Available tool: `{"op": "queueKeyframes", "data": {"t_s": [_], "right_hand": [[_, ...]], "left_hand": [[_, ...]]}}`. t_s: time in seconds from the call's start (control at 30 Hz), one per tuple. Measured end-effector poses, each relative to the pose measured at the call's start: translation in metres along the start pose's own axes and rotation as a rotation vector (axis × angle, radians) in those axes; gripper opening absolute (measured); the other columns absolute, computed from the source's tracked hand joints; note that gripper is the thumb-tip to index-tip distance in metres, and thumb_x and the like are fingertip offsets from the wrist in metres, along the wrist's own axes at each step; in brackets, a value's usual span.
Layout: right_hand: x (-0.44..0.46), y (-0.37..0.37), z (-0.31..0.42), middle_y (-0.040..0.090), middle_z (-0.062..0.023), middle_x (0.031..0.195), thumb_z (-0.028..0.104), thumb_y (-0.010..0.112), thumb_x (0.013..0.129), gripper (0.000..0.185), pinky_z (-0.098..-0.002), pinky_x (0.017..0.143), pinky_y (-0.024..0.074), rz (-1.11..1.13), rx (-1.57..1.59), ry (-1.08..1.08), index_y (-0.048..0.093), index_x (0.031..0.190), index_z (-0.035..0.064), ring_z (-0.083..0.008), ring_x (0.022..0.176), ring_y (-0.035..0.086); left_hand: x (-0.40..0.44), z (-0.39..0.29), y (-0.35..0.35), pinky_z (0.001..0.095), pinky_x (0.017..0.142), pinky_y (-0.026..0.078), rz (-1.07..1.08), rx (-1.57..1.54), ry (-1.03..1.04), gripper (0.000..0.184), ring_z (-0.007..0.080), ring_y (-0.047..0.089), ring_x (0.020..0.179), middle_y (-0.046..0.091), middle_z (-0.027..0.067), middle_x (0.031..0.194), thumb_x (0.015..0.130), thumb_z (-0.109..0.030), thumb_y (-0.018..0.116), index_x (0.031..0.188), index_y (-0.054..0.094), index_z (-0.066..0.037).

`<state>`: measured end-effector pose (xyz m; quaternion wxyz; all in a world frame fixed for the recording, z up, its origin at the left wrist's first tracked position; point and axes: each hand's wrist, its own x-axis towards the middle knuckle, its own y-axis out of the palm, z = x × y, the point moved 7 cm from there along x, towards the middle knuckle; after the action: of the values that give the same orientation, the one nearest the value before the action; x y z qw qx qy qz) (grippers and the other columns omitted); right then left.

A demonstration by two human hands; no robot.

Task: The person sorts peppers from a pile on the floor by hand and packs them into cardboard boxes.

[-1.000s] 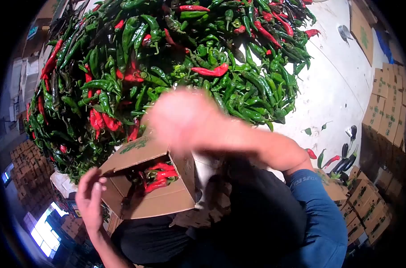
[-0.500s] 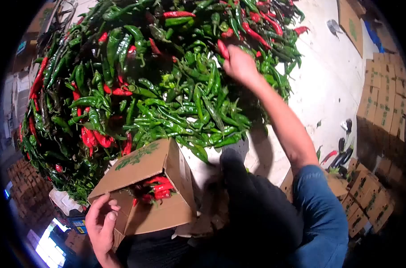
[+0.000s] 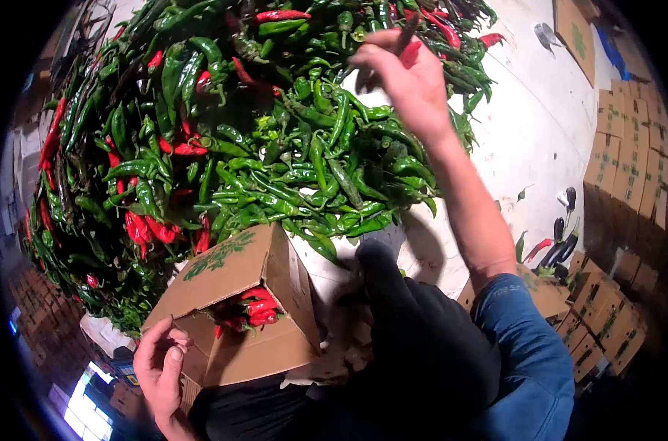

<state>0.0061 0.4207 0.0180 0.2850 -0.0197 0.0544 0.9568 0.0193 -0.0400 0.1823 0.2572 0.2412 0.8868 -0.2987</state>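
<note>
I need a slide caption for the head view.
Left hand at carton of red peppers, right hand over pepper pile.

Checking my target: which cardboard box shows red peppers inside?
The cardboard box at the left hand: red peppers show through its open end, whereas the stacked boxes on the right show none.

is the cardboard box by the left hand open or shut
Open: no flap covers the mouth of the cardboard box, and red peppers show inside, with the left hand at its edge.

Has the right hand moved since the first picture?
Yes. Judged against the pepper pile, the right hand has moved forward and to the right, farther from the cardboard box.
</note>
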Motion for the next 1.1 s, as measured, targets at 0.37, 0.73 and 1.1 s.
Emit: {"op": "queueKeyframes", "data": {"t_s": [0.37, 0.73, 1.1], "right_hand": [[-0.219, 0.224, 0.083, 0.056, -0.0220, 0.098, 0.024, 0.062, 0.085, 0.034, -0.0498, 0.080, 0.0481, 1.291, 0.018, -0.285, 0.051, 0.101, -0.0050, -0.0395, 0.093, 0.059], [0.042, -0.078, -0.149, 0.061, -0.0218, 0.112, 0.023, 0.075, 0.078, 0.055, -0.0480, 0.087, 0.0512, -0.012, -1.488, 0.005, 0.052, 0.122, 0.0000, -0.0381, 0.104, 0.061], [0.094, -0.064, -0.145, 0.057, -0.0178, 0.110, 0.012, 0.063, 0.083, 0.065, -0.0472, 0.080, 0.0485, -0.055, -1.481, -0.268, 0.045, 0.145, 0.0257, -0.0349, 0.097, 0.058]], "left_hand": [[-0.004, 0.003, -0.025, 0.0274, 0.081, 0.049, -0.170, 0.000, 0.080, 0.040, 0.0154, 0.060, 0.093, 0.063, 0.0106, 0.107, 0.099, -0.007, 0.058, 0.136, 0.051, 0.006], [-0.004, -0.003, -0.005, 0.0298, 0.090, 0.048, 0.058, 0.115, 0.023, 0.036, 0.0161, 0.061, 0.098, 0.066, 0.0080, 0.108, 0.099, -0.006, 0.058, 0.133, 0.056, 0.005], [0.004, 0.007, 0.005, 0.0281, 0.092, 0.047, 0.111, 0.151, -0.096, 0.036, 0.0152, 0.060, 0.100, 0.065, 0.0066, 0.107, 0.098, -0.007, 0.060, 0.132, 0.058, 0.003]]}}
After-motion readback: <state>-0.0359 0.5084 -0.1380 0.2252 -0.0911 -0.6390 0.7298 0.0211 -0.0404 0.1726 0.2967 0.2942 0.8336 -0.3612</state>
